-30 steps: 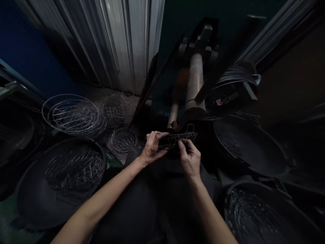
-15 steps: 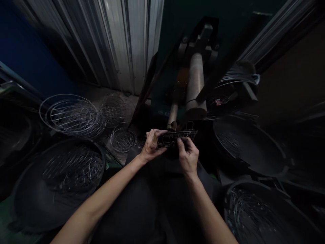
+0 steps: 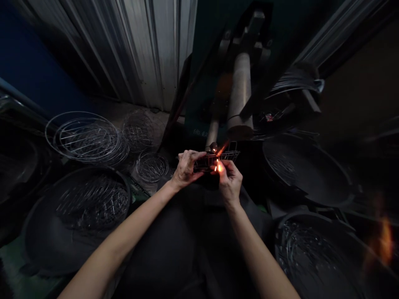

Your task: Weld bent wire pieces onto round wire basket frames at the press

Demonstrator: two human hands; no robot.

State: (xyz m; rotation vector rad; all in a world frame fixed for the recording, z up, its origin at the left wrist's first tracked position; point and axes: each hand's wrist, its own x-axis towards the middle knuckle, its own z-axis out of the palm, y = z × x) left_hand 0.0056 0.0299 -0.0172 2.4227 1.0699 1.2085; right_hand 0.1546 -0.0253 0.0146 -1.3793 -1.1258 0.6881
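A small wire rack (image 3: 229, 155) is held at the electrode tip (image 3: 213, 146) of a welding machine (image 3: 240, 95). Orange sparks (image 3: 218, 162) glow where the wires meet the tip, close to my right fingers. My left hand (image 3: 186, 168) grips the rack's left end, thumb below and fingers above. My right hand (image 3: 230, 180) pinches at the rack's near side, its thumb and index finger together. Whether those fingers hold the rack's wire or a separate small piece cannot be made out in the dark.
Round wire grids (image 3: 84, 139) are stacked on the floor at left, with smaller wire rounds (image 3: 151, 167) beside them. A black basin (image 3: 40, 232) holds wire grids. At right stand another basin (image 3: 314, 178) and a tub of wire pieces (image 3: 308, 253). A corrugated wall (image 3: 149, 54) rises behind.
Bright sparks have appeared at the electrode tip and near my right fingers, and an orange glow shows at the lower right. Both hands stay on the rack, nearly unmoved.
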